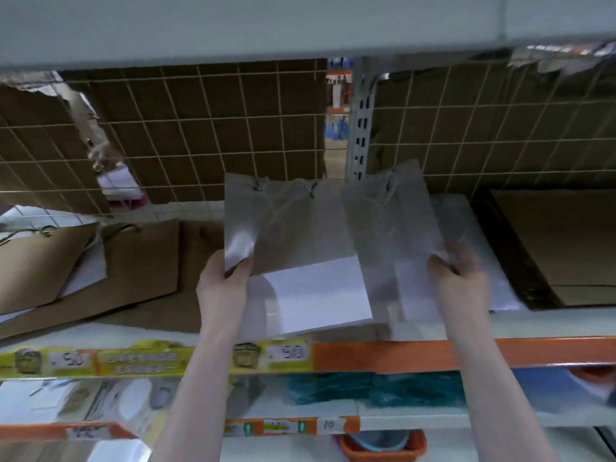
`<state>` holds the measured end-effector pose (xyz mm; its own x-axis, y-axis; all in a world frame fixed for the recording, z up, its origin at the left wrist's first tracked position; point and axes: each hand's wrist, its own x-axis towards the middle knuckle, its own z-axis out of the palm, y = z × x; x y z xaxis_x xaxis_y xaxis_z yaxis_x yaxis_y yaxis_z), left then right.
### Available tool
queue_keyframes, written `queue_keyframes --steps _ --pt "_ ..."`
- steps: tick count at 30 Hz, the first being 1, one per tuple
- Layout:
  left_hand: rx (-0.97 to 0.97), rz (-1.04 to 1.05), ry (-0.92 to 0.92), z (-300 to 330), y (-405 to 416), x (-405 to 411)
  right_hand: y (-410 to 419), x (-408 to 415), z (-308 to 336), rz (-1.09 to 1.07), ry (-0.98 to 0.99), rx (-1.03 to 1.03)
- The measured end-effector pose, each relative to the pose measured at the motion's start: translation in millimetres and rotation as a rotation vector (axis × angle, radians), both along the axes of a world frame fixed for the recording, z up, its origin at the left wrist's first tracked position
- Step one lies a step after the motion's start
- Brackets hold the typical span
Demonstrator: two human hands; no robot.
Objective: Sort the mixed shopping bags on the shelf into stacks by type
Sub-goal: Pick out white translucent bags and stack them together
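While it is lifted just above the shelf [550, 323], a grey paper bag [293, 228] with cord handles is pinched at its lower left corner by the left hand [221, 281]. A second, blurred grey bag [393, 221] is gripped at its right edge by the right hand [461, 278]. White sheets [320, 295] are seen beneath and between the hands. Brown paper bags [140, 261] are stacked to the left, against a wire grid [200, 128].

A wire mesh panel [206, 135] is backing the bay at 12 o'clock. An orange shelf edge [433, 355] is running toward 3 o'clock
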<state>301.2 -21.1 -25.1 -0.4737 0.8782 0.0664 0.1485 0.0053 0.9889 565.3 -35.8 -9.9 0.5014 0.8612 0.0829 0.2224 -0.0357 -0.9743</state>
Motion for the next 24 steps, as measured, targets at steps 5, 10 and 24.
queue_keyframes --steps 5,10,24 --pt "0.023 0.034 0.002 2.1 5.6 59.8 18.1 63.4 9.6 0.011 0.008 -0.010" --pt "-0.028 0.082 0.034 3.1 14.1 83.9 40.5 88.1 3.0 0.049 -0.027 -0.045" --pt "-0.001 0.047 0.084 13.8 38.8 105.0 68.1 101.4 -21.9 0.058 -0.126 -0.111"
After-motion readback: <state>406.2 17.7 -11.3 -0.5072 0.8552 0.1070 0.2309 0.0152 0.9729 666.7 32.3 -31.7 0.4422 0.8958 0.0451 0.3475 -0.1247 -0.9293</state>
